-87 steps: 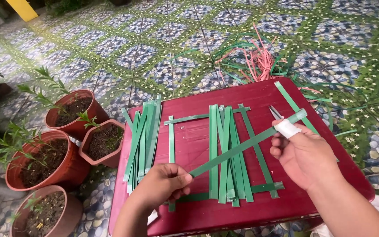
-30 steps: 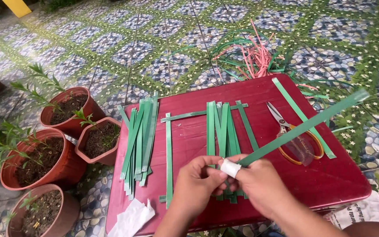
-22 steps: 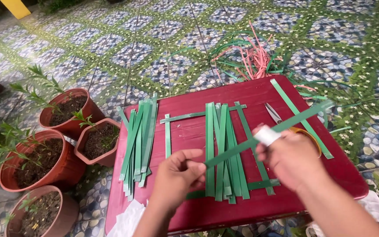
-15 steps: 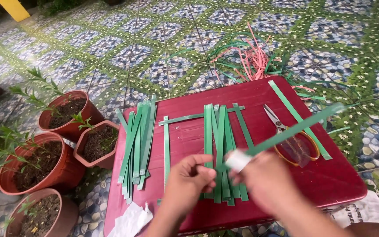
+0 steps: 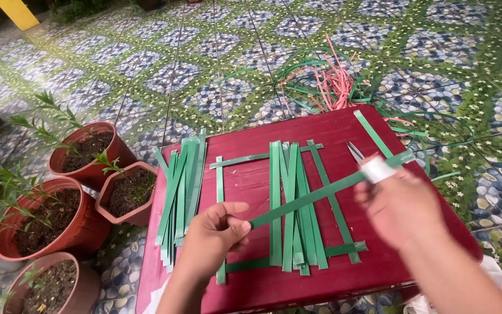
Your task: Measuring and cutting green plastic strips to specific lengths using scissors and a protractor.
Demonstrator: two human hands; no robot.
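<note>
A long green strip (image 5: 321,195) runs slantwise over a partly woven mat of green strips (image 5: 289,203) on a dark red board (image 5: 245,180). My left hand (image 5: 213,232) pinches the strip's near end by the mat's lower left. My right hand (image 5: 399,203), with a white bandage on one finger, holds the strip's far part above the board's right side. Scissors (image 5: 355,152) lie under that hand, mostly hidden.
A bundle of loose green strips (image 5: 178,195) lies on the board's left. A tangle of pink and green strips (image 5: 335,84) sits on the tiled floor behind. Several terracotta plant pots (image 5: 91,154) stand to the left of the board.
Over the last second both hands drew the long strip across the mat. My right hand moved from the mat's centre out to the right, and the strip lies lower across the upright strips.
</note>
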